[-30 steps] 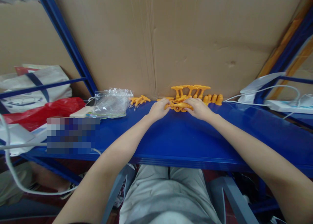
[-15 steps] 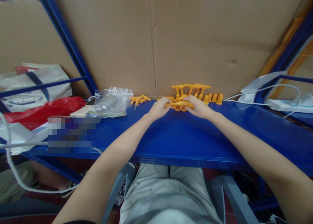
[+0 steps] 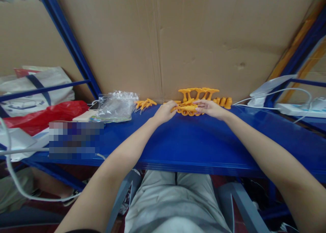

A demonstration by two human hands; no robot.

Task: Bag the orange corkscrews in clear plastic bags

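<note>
My left hand (image 3: 166, 112) is closed, fingers curled round the left end of an orange plastic piece (image 3: 187, 108). At its other end my right hand (image 3: 208, 109) has its thumb and fingers closed on the same piece. Several orange ring-ended parts (image 3: 184, 113) lie under and just in front of it, their round openings facing me. Right behind the hands stand several orange T-shaped pieces (image 3: 198, 90). To the left lies a small heap of orange corkscrews (image 3: 145, 103) with metal spirals. Fingers hide part of the held piece.
Orange cylinders (image 3: 225, 103) stand in a row right of my right hand. A clear plastic bag (image 3: 118, 105) and a red bag (image 3: 48, 114) lie at the left on the blue table (image 3: 188, 143). Cardboard (image 3: 163, 39) walls off the back. White cables (image 3: 275, 93) run at the right.
My right hand has shifted slightly to the right along the orange piece, uncovering more of it. My left hand stays in place.
</note>
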